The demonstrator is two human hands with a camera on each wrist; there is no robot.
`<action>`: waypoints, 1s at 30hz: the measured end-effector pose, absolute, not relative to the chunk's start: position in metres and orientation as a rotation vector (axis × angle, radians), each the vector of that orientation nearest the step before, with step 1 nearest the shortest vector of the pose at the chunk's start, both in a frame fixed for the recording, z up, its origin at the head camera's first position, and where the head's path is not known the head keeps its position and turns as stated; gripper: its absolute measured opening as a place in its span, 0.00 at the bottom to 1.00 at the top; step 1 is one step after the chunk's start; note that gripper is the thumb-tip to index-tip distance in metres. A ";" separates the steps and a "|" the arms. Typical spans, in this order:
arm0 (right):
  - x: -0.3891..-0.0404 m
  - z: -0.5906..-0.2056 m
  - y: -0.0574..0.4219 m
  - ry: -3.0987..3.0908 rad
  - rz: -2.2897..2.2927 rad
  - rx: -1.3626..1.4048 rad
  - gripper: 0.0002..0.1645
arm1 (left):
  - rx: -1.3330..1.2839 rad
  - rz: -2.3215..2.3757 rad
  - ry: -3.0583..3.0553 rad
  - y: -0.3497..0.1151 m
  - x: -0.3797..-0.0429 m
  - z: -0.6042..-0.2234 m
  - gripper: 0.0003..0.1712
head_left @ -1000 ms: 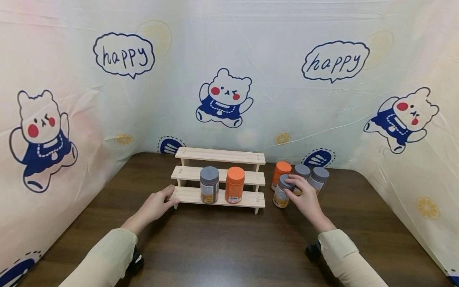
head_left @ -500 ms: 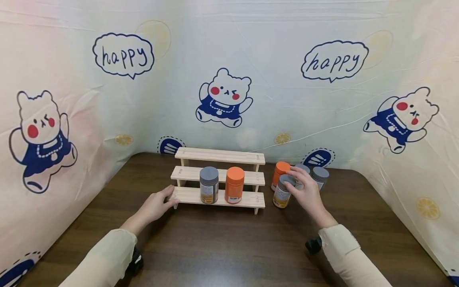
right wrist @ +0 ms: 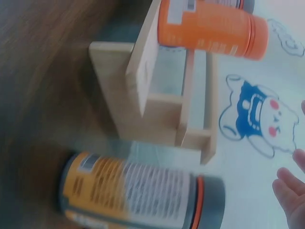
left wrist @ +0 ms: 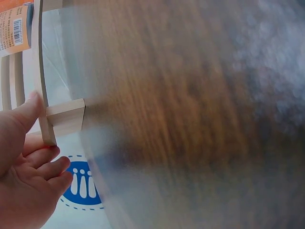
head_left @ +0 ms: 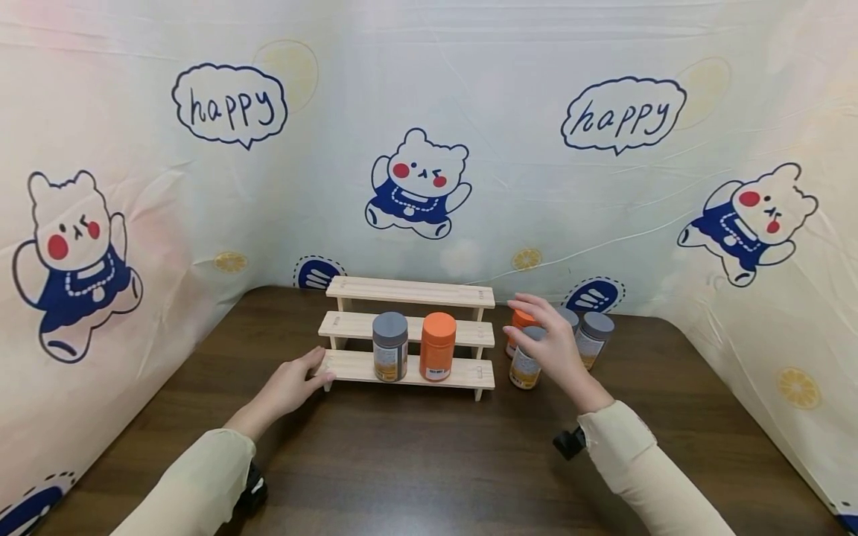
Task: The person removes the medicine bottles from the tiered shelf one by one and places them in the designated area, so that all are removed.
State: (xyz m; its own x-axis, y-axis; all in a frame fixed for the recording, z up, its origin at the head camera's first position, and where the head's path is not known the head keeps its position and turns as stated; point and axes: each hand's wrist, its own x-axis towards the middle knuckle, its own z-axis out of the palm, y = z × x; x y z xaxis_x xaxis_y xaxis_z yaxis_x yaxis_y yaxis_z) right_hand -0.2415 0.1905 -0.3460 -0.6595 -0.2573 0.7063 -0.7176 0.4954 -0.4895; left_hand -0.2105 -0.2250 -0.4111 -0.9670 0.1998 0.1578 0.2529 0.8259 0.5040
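Observation:
A three-tier wooden display rack (head_left: 351,365) stands on the table. My left hand (head_left: 290,387) pinches the left end of its lowest step; in the left wrist view the thumb (left wrist: 26,110) lies on one face and the fingers curl at the other. On that step sit a grey-capped jar (head_left: 390,348) and an orange jar (head_left: 439,347), both upright. My right hand (head_left: 558,356), fingers spread and holding nothing, is raised over the jars right of the rack. Nearest it is a grey-capped jar (head_left: 524,372), partly covered; an orange jar (head_left: 520,320) stands behind.
Two more grey-capped jars stand at the right, one (head_left: 593,339) in plain sight and one (head_left: 570,318) mostly behind the right hand. A printed cloth (head_left: 509,186) hangs around the back and sides of the dark wooden table (head_left: 402,461).
My right hand has let go of the front grey-capped jar's lid, risen and shifted slightly left towards the orange jar. The left hand and the rack have stayed put.

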 end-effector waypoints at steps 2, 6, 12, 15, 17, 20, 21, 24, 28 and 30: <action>-0.242 -0.344 0.184 -2.178 1.083 0.832 0.24 | -0.361 -0.823 -2.906 -0.225 -0.210 -0.411 0.35; -0.242 -0.342 0.172 -2.175 1.073 0.895 0.25 | -0.363 -0.822 -2.900 -0.225 -0.209 -0.411 0.35; -0.243 -0.343 0.155 -2.168 1.071 0.993 0.26 | -0.362 -0.823 -2.898 -0.225 -0.208 -0.410 0.35; -0.242 -0.344 0.147 -2.175 1.085 1.027 0.26 | -0.358 -0.826 -2.899 -0.225 -0.208 -0.410 0.35; -0.242 -0.345 0.143 -2.187 1.105 1.038 0.25 | -0.360 -0.826 -2.897 -0.225 -0.209 -0.410 0.35; -0.243 -0.349 0.136 -2.198 1.150 1.051 0.25 | -0.364 -0.826 -2.892 -0.225 -0.209 -0.410 0.35; -0.243 -0.350 0.133 -2.199 1.161 1.053 0.25 | -0.363 -0.825 -2.891 -0.225 -0.210 -0.410 0.35; -0.244 -0.355 0.127 -2.194 1.213 1.075 0.24 | -0.364 -0.823 -2.890 -0.225 -0.210 -0.411 0.35; -0.245 -0.361 0.119 -2.185 1.222 1.117 0.24 | -0.367 -0.816 -2.885 -0.225 -0.211 -0.412 0.34; -0.245 -0.364 0.115 -2.185 1.205 1.125 0.23 | -0.368 -0.817 -2.884 -0.225 -0.211 -0.413 0.35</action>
State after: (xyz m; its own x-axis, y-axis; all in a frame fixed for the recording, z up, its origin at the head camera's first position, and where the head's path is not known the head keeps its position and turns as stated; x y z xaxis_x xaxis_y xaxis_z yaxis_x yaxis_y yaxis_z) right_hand -0.2453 0.1153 -0.3639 -0.5951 -0.4563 0.6616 -0.8030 0.3036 -0.5128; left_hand -0.2111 -0.2251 -0.4126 -0.9631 0.1990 0.1810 0.2644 0.8246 0.5001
